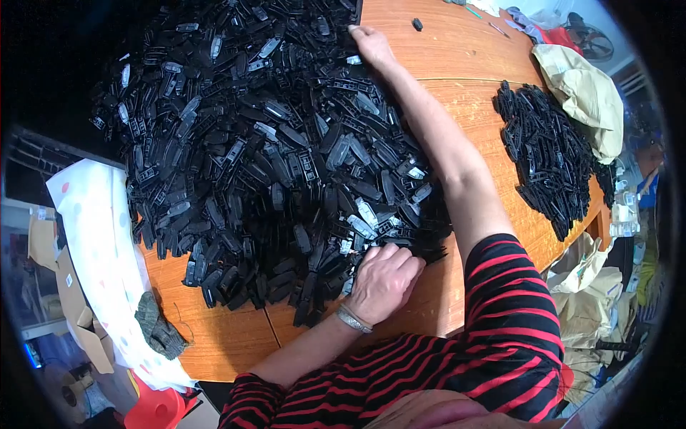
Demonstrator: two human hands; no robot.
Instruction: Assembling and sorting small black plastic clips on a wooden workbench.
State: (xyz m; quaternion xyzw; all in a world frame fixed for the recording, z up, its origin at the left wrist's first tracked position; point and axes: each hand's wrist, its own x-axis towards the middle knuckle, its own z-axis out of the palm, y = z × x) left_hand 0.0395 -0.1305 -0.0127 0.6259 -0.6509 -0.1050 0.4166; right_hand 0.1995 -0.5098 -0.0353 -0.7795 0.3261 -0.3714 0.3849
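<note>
A large heap of small black plastic parts [250,143], elongated and clip-like, covers much of the wooden table [443,46]. At its near edge my left hand [386,282], with a bracelet on the wrist, has its fingers curled down against the parts. The fingertips are hidden, so what they hold does not show. My right arm reaches along the heap's right side. Beside a dark straight edge at the far end is my right hand [373,46], its fingers bent closed; what lies under them is too dark to tell.
A smaller pile of thin black strips [547,154] lies on the right. Behind it rests a beige sack [582,93]. One loose black piece [417,24] sits at the far side. White sheeting [96,243] and a dark cloth [158,325] are at the left edge.
</note>
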